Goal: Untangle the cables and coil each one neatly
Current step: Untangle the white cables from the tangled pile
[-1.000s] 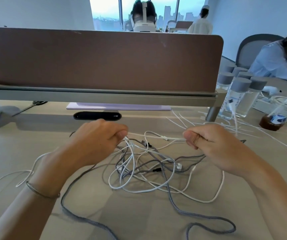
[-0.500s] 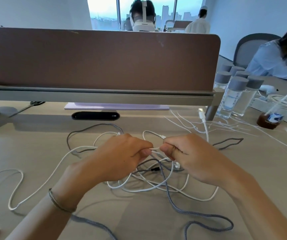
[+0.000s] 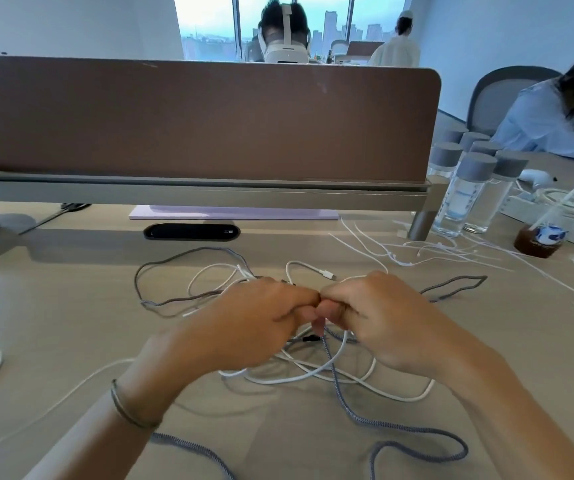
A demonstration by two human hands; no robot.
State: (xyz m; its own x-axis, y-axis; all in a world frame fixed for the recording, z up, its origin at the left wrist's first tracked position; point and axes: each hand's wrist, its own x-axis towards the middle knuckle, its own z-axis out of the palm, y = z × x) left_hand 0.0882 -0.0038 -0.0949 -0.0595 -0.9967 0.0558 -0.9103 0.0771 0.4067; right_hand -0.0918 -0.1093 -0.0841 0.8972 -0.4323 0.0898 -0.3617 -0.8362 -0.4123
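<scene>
A tangle of white cables (image 3: 313,374) and grey braided cables (image 3: 365,419) lies on the beige desk (image 3: 71,306) in front of me. My left hand (image 3: 244,327) and my right hand (image 3: 382,320) meet knuckle to knuckle above the tangle, both with fingers curled, pinching a white cable between them. The pinched stretch is mostly hidden by my fingers. A white plug end (image 3: 327,273) lies just beyond my hands. One grey cable loops off to the left (image 3: 161,268), another trails toward the near edge.
A brown desk divider (image 3: 202,119) stands across the back. Clear bottles with grey caps (image 3: 465,192), a brown drink cup with a straw (image 3: 538,239) and thin white ties (image 3: 434,251) sit at the right. A black slot (image 3: 191,232) lies under the divider. People sit beyond and at right.
My hands were apart holding a taut white cable; they have come together at the middle. Cable slack has spread onto the desk to the left.
</scene>
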